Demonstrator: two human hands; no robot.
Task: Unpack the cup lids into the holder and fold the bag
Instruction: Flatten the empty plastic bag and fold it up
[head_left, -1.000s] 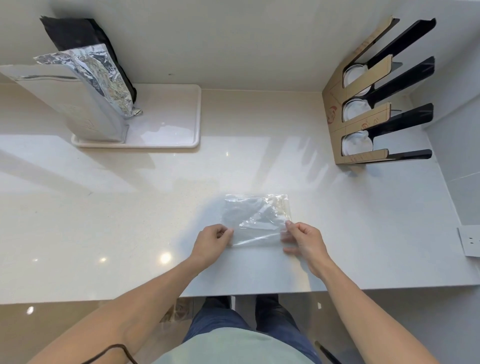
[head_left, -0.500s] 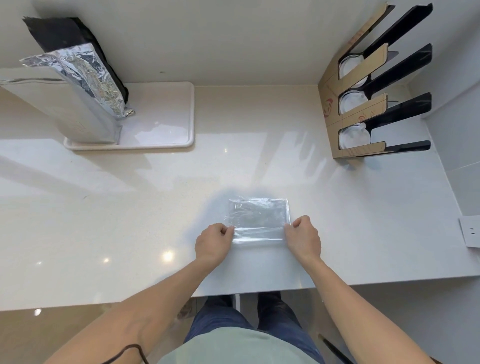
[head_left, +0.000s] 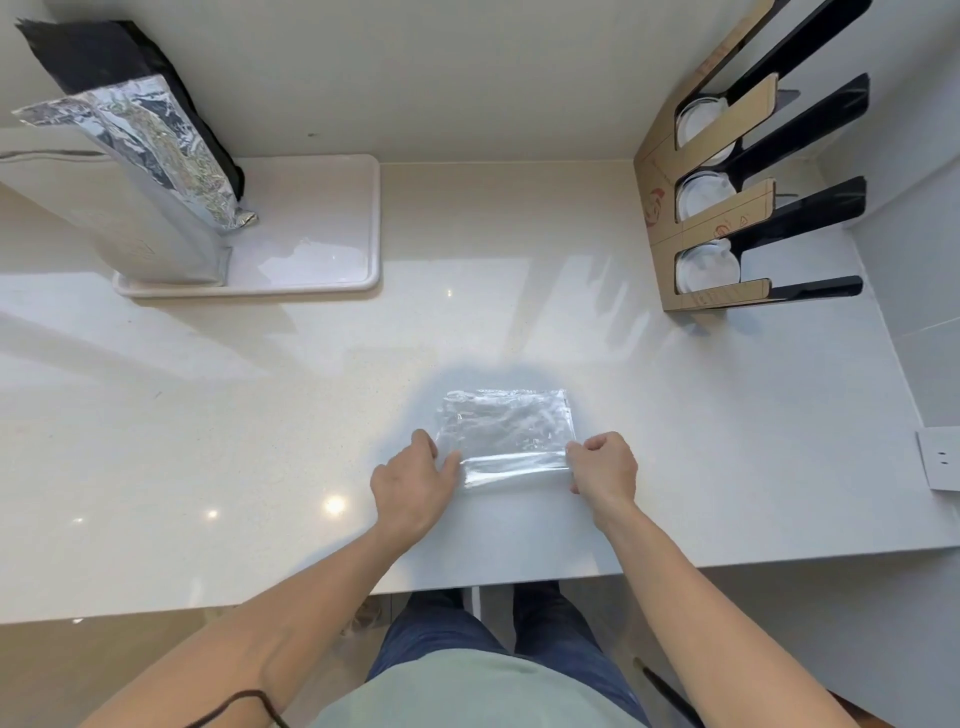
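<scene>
A clear plastic bag (head_left: 506, 431) lies flat on the white counter, folded into a small rectangle with a doubled strip along its near edge. My left hand (head_left: 413, 480) pinches the near left corner of the bag. My right hand (head_left: 602, 467) grips the near right corner with curled fingers. At the back right stands the cardboard-and-black lid holder (head_left: 660, 208). White cup lids (head_left: 706, 265) fill its three slots.
A shallow white tray (head_left: 311, 260) sits at the back left, with a tall foil pouch (head_left: 150, 171) and a black bag (head_left: 104, 57) standing on it. A wall socket (head_left: 940, 460) is at the right. The counter's front edge runs just below my wrists.
The bag's near edge has been folded over and pressed flatter into a neater rectangle. Both hands stay at the near corners.
</scene>
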